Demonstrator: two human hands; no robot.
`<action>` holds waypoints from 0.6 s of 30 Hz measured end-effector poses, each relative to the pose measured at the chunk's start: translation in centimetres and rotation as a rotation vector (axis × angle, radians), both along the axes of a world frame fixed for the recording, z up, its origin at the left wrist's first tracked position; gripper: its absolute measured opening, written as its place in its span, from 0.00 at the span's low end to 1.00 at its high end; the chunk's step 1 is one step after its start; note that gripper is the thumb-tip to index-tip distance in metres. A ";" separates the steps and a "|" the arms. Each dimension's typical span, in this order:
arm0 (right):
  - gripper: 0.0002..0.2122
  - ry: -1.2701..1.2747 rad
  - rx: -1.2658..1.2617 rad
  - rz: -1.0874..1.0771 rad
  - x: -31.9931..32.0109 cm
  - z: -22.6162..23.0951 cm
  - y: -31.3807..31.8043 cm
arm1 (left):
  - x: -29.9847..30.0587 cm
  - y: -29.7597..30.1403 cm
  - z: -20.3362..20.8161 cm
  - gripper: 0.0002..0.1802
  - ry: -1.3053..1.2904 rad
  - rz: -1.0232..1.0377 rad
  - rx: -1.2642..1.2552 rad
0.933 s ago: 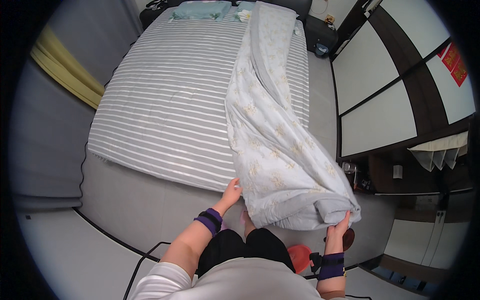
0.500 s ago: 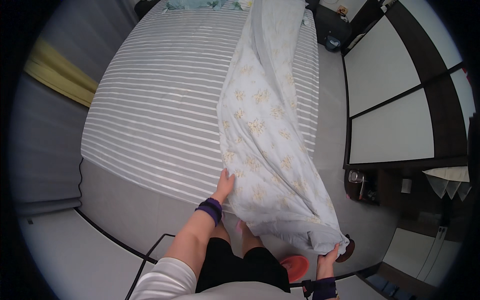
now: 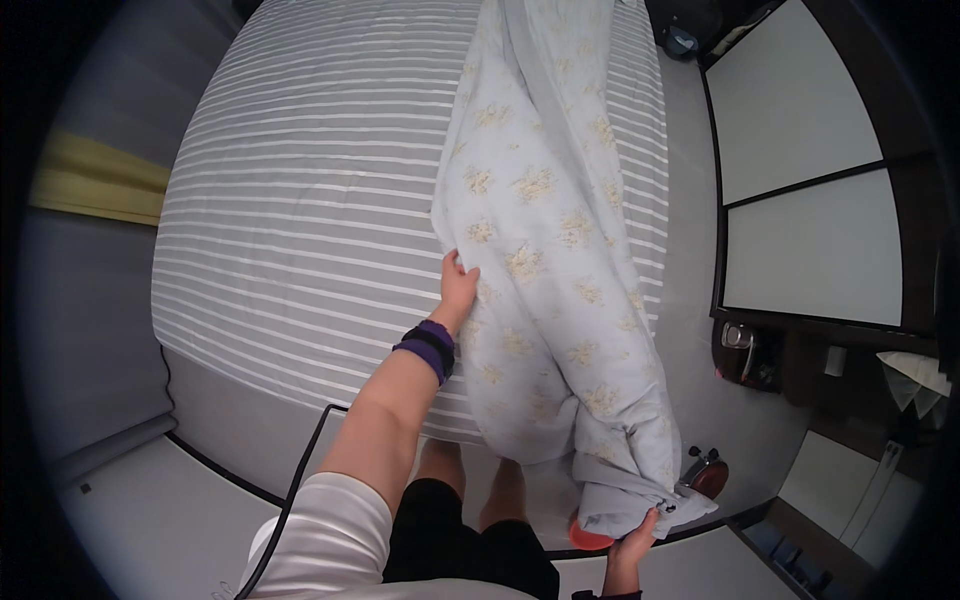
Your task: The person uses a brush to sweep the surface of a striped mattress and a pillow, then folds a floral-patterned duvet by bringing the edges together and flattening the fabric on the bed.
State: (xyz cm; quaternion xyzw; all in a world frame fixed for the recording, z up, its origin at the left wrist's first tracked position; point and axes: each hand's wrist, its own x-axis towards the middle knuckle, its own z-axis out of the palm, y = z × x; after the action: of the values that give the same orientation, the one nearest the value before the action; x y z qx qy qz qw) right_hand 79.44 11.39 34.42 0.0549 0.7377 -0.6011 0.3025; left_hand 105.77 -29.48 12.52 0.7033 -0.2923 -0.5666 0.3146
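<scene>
A long pale grey-white duvet with yellowish flower clusters lies bunched lengthwise over the right part of the bed. Its near end hangs past the foot of the mattress. My left hand is at the duvet's left edge, partway up the bed, with bent fingers and a gap between thumb and forefinger. Low on the right, my right hand is closed on the gathered near corner of the duvet and holds it off the bed. Part of that hand's grip is hidden by the fabric.
The bed has a grey-and-white striped sheet. A red basin shows partly under the duvet's corner, with a round brown object beside it. White-panelled wardrobe doors stand right; grey and yellow curtains hang left.
My left hand has slid farther up the duvet's left edge. My right hand has moved slightly left and lower with the corner, which now covers more of the basin. The view has tipped downward.
</scene>
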 end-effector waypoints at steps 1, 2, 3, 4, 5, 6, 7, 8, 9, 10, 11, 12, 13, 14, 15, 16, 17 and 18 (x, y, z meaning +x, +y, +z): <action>0.21 -0.009 0.006 -0.005 1.0 0.0 -0.6 | -0.3 -0.4 0.2 0.38 -0.221 -0.130 -0.225; 0.21 0.022 0.023 0.033 2.3 0.2 -1.6 | -0.5 -0.9 0.8 0.35 -0.445 -0.259 -0.455; 0.21 0.067 0.047 0.067 2.6 0.5 -2.0 | -2.8 -0.5 2.0 0.31 -0.441 -0.308 -0.578; 0.21 0.071 0.052 0.054 3.1 0.0 -1.8 | -5.0 0.0 3.4 0.27 -0.431 -0.361 -0.706; 0.22 0.160 0.083 0.128 3.5 -1.0 -1.6 | -6.1 0.1 4.3 0.27 -0.428 -0.368 -0.708; 0.22 0.251 0.117 0.202 3.9 -1.9 -1.2 | -7.2 0.3 4.8 0.25 -0.258 -0.521 -0.713; 0.22 0.256 0.121 0.193 4.2 -2.6 -0.7 | -7.8 0.3 5.2 0.24 -0.083 -0.671 -0.712; 0.22 0.263 0.136 0.224 5.1 -3.2 -0.7 | -7.1 -0.2 4.7 0.24 -0.087 -0.675 -0.716; 0.22 0.273 0.151 0.257 5.4 -3.8 -0.7 | -6.5 -0.6 3.9 0.23 -0.111 -0.718 -0.626; 0.21 0.205 0.191 0.212 6.0 -4.3 -0.4 | -5.9 -1.1 3.0 0.23 -0.133 -0.760 -0.536; 0.21 0.141 0.235 0.161 6.1 -4.6 -0.1 | -5.7 -1.3 2.6 0.23 -0.127 -0.766 -0.539; 0.20 0.196 0.179 0.197 7.1 -3.9 -1.4 | -5.4 -1.4 2.1 0.23 -0.180 -0.628 -0.425; 0.20 0.252 0.122 0.233 7.7 -3.4 -2.4 | -5.3 -1.5 1.7 0.23 -0.231 -0.489 -0.310; 0.20 0.259 0.127 0.225 7.8 -3.1 -2.6 | -5.8 -1.7 1.7 0.27 -0.246 -0.461 -0.291; 0.19 0.238 0.142 0.228 7.8 -2.9 -2.8 | -6.4 -2.0 1.7 0.27 -0.236 -0.467 -0.291; 0.19 0.218 0.157 0.230 7.8 -2.7 -3.0 | -7.3 -2.3 1.7 0.31 -0.312 -0.458 -0.192; 0.19 0.233 0.163 0.219 7.9 -1.8 -3.7 | -8.3 -2.8 2.1 0.34 -0.381 -0.451 -0.095; 0.19 0.180 0.202 0.213 9.0 -1.2 -4.9 | -7.1 -3.5 0.4 0.34 -0.399 -0.444 -0.100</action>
State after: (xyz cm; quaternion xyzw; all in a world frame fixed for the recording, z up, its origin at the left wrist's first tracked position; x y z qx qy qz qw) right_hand 88.41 6.44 33.22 -0.0475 0.8200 -0.4910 0.2903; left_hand 98.64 -32.98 12.91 0.7032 -0.5225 -0.4571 0.1534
